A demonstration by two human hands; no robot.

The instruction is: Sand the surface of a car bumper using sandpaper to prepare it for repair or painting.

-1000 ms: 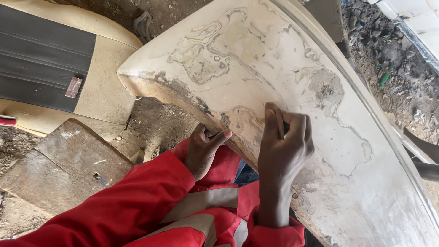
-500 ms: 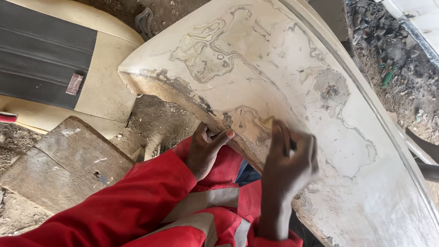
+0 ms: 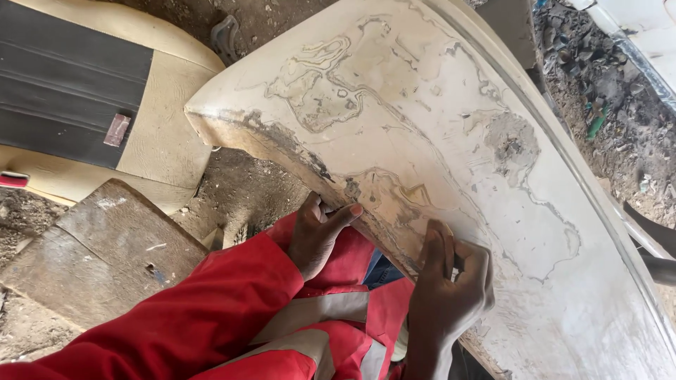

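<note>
A large white body panel (image 3: 436, 91), curved, with worn and flaking paint, leans across my lap. My left hand (image 3: 318, 236) grips its lower edge from beneath, thumb on top of the rim. My right hand (image 3: 449, 285) lies on the panel's surface just right of that, fingers curled and pressed down over a small tan abrasive piece; only a sliver of it shows between the fingers. Both arms are in red sleeves (image 3: 211, 309) with grey reflective bands.
A beige and black car seat (image 3: 91, 105) lies at the upper left. A worn wooden block (image 3: 105, 253) sits on the dirt at the left. Scrap and debris (image 3: 605, 105) cover the ground at the upper right.
My right hand has slid down the panel towards me, and its fingers have curled in over the abrasive piece. The left hand has kept its grip on the edge.
</note>
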